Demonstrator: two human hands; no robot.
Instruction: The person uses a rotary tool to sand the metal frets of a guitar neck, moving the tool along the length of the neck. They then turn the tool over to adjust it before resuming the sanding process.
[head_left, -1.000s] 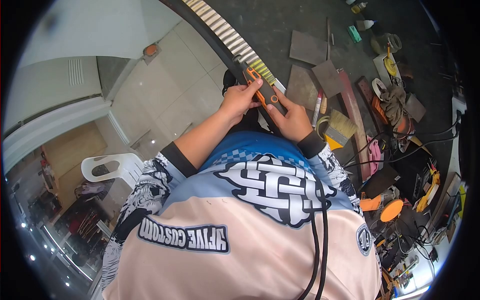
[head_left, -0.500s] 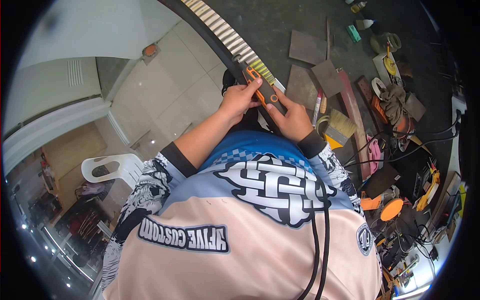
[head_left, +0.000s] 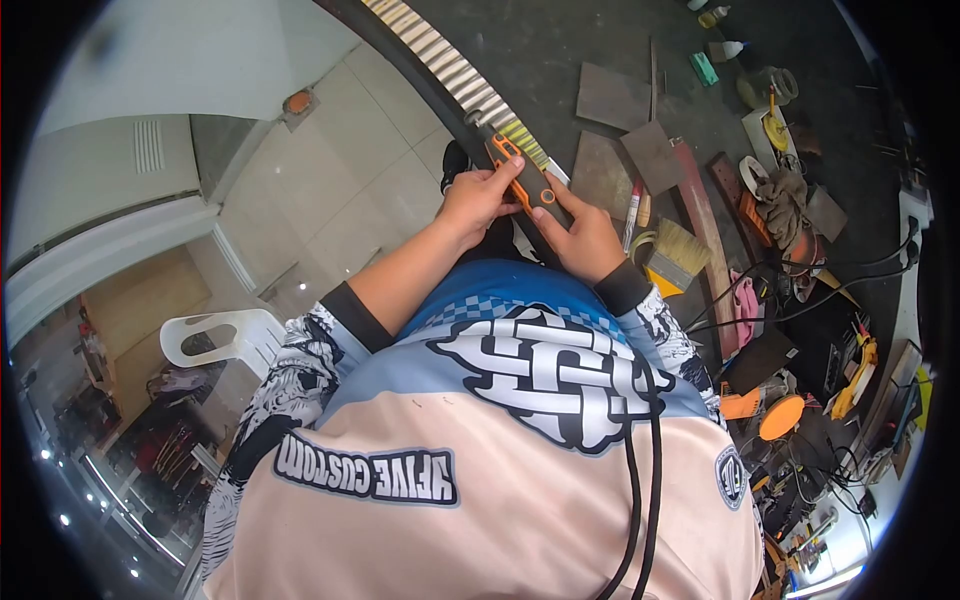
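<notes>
Both my hands hold a black and orange rotary tool [head_left: 537, 186], at the bench edge in the head view. My left hand [head_left: 470, 208] is closed on its near left side, the thumb lying along the orange part. On the other side, my right hand [head_left: 588, 240] wraps the lower end, thumb near the round orange ring. The tool's narrow tip points up and left. Right beside it, a long ribbed metal strip [head_left: 435, 50] runs along the edge, with yellowish ridges close to the tool.
Flat dark plates [head_left: 613, 97], a marker [head_left: 633, 215] and a wide paintbrush [head_left: 680, 255] lie on the dark bench [head_left: 530, 50]. Further right are a glass jar [head_left: 768, 88], a crumpled cloth [head_left: 787, 195] and black cables [head_left: 850, 262]. A white plastic chair [head_left: 225, 335] stands at left.
</notes>
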